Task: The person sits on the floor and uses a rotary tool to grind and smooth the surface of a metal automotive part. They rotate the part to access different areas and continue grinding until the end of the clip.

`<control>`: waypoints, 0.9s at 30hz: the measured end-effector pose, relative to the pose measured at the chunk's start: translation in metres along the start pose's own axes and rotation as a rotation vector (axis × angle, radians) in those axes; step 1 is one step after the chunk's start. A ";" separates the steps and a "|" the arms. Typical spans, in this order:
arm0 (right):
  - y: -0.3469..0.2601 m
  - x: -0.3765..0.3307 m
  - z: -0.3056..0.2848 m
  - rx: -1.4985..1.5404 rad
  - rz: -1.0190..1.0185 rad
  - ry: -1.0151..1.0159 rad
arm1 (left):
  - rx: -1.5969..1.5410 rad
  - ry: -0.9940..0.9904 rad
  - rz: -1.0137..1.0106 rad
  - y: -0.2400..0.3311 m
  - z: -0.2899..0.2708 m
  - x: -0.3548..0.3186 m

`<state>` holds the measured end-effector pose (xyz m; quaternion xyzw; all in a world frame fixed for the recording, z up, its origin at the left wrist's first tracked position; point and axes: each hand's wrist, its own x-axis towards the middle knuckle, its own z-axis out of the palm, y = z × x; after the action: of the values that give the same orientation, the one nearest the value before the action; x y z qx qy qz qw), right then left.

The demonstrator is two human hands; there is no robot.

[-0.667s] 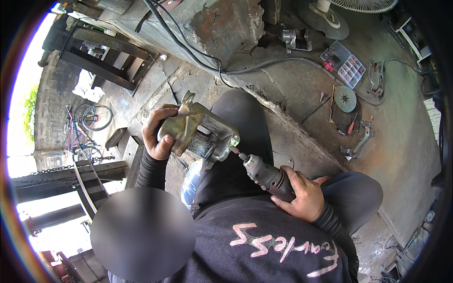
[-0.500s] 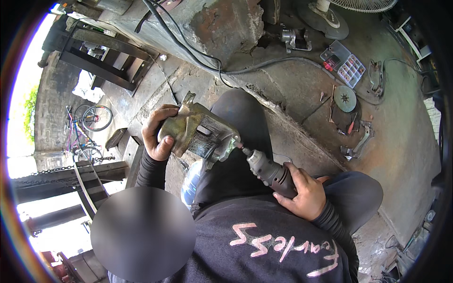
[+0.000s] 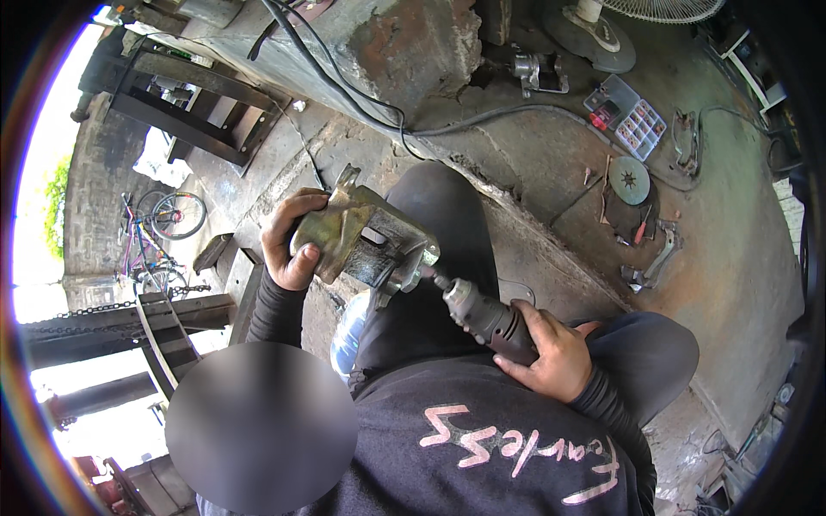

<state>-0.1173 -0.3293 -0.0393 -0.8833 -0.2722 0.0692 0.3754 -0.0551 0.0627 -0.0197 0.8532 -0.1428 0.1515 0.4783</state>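
My left hand [image 3: 294, 239] is closed round the left end of a brake caliper [image 3: 366, 232], a heavy metal casting with a brownish-gold skin and a slot in its middle. It is held up over my raised knee. My right hand [image 3: 552, 353] wraps the grey body of a rotary tool [image 3: 490, 320], its nose aimed up and left. The small bit [image 3: 428, 272] at its tip meets the lower right end of the caliper; whether it actually touches there I cannot tell.
A second caliper [image 3: 540, 72] lies on the concrete floor near the fan base [image 3: 594, 43]. Further right are a parts box [image 3: 641, 129], a grinding disc [image 3: 629, 180] and a metal bracket [image 3: 654, 258]. A black cable [image 3: 482, 115] crosses behind. A plastic bottle [image 3: 348, 334] stands beside my leg.
The rotary tool and my right hand have shifted slightly left, moving the bit lower along the caliper's right end. My left hand and the caliper stay nearly still.
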 end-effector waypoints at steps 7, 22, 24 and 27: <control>0.000 -0.001 0.001 -0.023 -0.026 -0.006 | 0.007 -0.001 -0.059 -0.002 -0.001 -0.002; -0.003 0.002 -0.003 -0.058 -0.047 -0.010 | -0.035 0.030 0.031 0.003 0.003 0.002; -0.002 0.002 -0.004 -0.056 -0.014 0.008 | -0.042 0.022 0.029 0.005 0.003 0.002; -0.002 0.001 -0.005 -0.088 -0.061 -0.029 | -0.042 0.019 0.033 0.007 0.003 0.004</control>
<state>-0.1156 -0.3306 -0.0339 -0.8891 -0.3072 0.0583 0.3344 -0.0542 0.0558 -0.0141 0.8391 -0.1553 0.1644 0.4947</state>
